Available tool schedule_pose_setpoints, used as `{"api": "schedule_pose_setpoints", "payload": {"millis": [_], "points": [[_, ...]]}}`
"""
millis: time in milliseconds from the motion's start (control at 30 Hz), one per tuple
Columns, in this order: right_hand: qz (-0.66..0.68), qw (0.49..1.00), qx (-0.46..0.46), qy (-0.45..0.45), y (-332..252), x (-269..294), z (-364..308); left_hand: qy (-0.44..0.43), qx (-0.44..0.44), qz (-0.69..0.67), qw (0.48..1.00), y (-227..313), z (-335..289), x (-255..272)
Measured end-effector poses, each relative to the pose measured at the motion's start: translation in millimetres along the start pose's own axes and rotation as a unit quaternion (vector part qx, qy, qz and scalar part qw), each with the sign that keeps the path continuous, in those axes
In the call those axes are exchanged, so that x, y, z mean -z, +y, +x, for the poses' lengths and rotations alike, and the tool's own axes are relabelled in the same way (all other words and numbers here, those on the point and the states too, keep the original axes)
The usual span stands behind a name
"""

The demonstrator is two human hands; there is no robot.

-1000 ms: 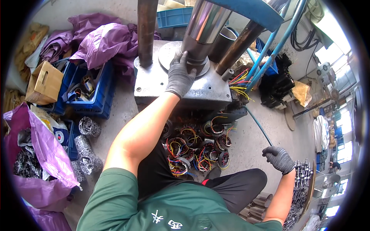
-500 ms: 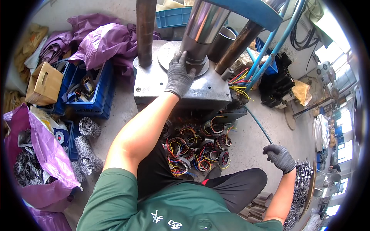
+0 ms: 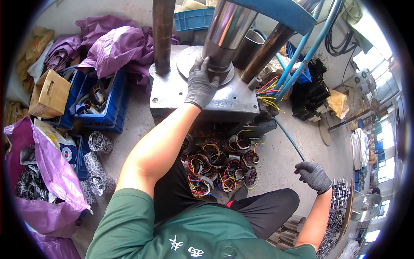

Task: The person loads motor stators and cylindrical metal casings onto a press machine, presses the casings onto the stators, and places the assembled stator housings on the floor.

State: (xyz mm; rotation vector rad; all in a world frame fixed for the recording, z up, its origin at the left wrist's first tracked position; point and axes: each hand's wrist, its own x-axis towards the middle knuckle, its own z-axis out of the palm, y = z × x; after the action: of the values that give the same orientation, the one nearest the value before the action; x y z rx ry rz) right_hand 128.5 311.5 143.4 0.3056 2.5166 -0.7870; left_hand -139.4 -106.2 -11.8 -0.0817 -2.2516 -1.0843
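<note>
My left hand [image 3: 201,84], in a dark grey glove, reaches up onto the grey metal press table [image 3: 233,103] and rests against the base of the shiny steel cylinder [image 3: 226,34] standing on a round plate. My right hand [image 3: 314,176], also gloved, hangs low at the right with fingers curled around the end of a thin blue rod [image 3: 290,140]. Between my knees lies a pile of motor stators [image 3: 220,166] with coloured wires.
Blue crates [image 3: 101,108] with parts stand at the left, beside a cardboard box [image 3: 48,93] and purple plastic bags [image 3: 47,172]. Rusty press columns [image 3: 164,36] rise on the table. Metal shafts [image 3: 338,196] are stacked at the far right.
My right hand has shifted slightly along the blue rod. My left hand stays on the cylinder base.
</note>
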Motion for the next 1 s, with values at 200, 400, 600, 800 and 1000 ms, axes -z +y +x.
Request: {"api": "schedule_pose_setpoints", "payload": {"millis": [200, 400, 600, 800, 1000], "points": [[-0.008, 1.0, 0.002, 0.002, 5, 0, 0, 0.007, -0.007, -0.003, 1.0, 1, 0, 0], [0.042, 0.998, 0.033, 0.044, 8, -1, 1, 0.007, -0.003, -0.003, 1.0, 0, 0, 1], [0.061, 0.992, 0.057, 0.094, 8, 0, -1, -0.005, 0.003, -0.019, 1.0, 1, 1, 0], [0.002, 1.0, 0.013, 0.016, 1, -1, 1, -0.012, 0.007, -0.028, 0.999, 0, 1, 2], [-0.056, 0.998, -0.014, -0.021, -3, 1, 1, -0.005, 0.006, -0.015, 1.0, 2, 0, 2]]}}
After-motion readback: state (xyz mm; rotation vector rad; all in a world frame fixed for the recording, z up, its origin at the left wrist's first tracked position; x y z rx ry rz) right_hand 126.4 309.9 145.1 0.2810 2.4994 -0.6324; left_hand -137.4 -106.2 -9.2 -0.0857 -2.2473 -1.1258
